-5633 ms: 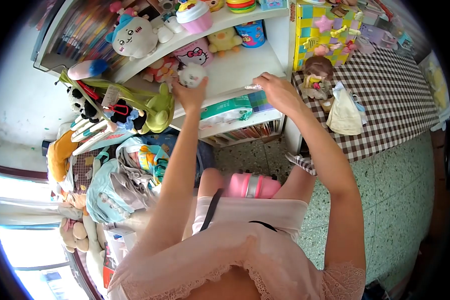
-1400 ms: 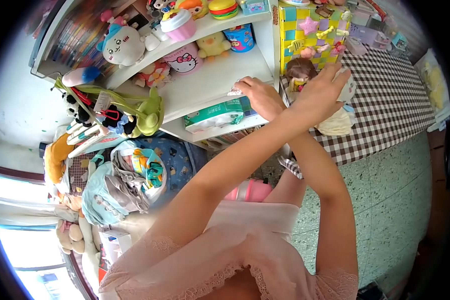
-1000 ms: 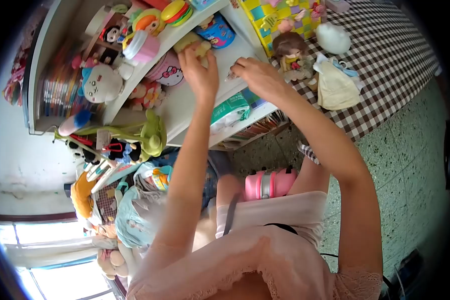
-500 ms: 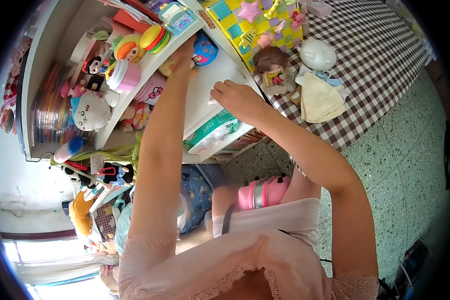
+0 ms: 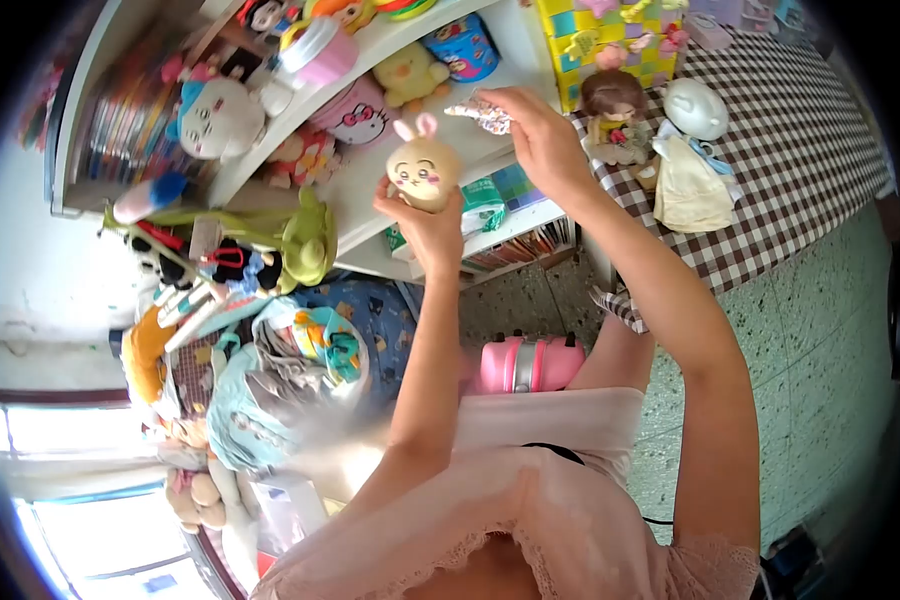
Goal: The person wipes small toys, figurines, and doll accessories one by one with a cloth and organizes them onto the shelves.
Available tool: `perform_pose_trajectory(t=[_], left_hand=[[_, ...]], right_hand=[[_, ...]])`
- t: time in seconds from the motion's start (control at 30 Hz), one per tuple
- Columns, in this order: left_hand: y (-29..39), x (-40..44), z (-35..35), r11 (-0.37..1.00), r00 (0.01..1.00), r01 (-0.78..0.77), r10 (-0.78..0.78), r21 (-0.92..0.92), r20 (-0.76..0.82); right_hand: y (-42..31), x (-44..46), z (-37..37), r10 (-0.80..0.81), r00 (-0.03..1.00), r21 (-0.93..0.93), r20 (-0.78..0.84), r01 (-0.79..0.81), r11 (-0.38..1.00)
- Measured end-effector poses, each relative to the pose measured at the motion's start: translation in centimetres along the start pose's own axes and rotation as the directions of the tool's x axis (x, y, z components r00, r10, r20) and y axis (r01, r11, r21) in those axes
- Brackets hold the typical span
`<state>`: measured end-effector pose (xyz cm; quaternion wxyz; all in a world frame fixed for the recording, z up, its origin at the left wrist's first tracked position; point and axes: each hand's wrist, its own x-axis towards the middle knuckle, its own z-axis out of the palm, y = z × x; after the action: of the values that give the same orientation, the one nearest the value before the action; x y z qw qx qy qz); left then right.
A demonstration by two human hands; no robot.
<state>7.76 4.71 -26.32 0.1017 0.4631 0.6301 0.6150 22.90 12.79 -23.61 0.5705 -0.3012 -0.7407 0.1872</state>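
Note:
My left hand point(image 5: 428, 228) is closed around the lower part of a cream bunny toy point(image 5: 422, 172) with pink ears and a smiling face, holding it up in front of the shelf. Some way to the right, my right hand point(image 5: 545, 140) pinches a small floral cloth point(image 5: 485, 114). The cloth and the bunny are apart. Behind them on the shelf sit a yellow chick plush point(image 5: 410, 76), a blue tin point(image 5: 462, 48) and a pink Hello Kitty container point(image 5: 357, 116).
To the right, a checkered tablecloth point(image 5: 785, 150) carries a brown-haired doll point(image 5: 612, 105), a white toy head point(image 5: 696, 108), a cream doll dress point(image 5: 692, 188) and a woven yellow basket point(image 5: 562, 70). A round white plush point(image 5: 222, 118) sits upper left. A pink case point(image 5: 532, 364) is below.
My left hand has come back from deep in the shelf and now has the bunny toy in it. More of the floral cloth shows at my right hand. The view has shifted.

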Motion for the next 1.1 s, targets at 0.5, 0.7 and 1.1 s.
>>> perform_pose_trajectory(t=[0.5,0.7,1.1], left_hand=[[2.2,-2.9,-1.9,0.822,0.94,0.312,-0.194,-0.475,0.282],[2.1,-2.9,-2.2,0.887,0.942,0.294,-0.206,-0.355,0.265],[0.3,-2.4,-2.3,0.998,0.984,-0.049,0.055,-0.044,0.167]], right_hand=[[0.5,-0.8,0.7,0.028,0.932,0.068,0.36,-0.057,0.996],[-1.2,-0.6,0.8,-0.334,0.918,-0.1,0.214,0.361,0.927],[-2.1,-1.9,1.8,-0.477,0.812,0.009,0.336,0.503,0.864]])
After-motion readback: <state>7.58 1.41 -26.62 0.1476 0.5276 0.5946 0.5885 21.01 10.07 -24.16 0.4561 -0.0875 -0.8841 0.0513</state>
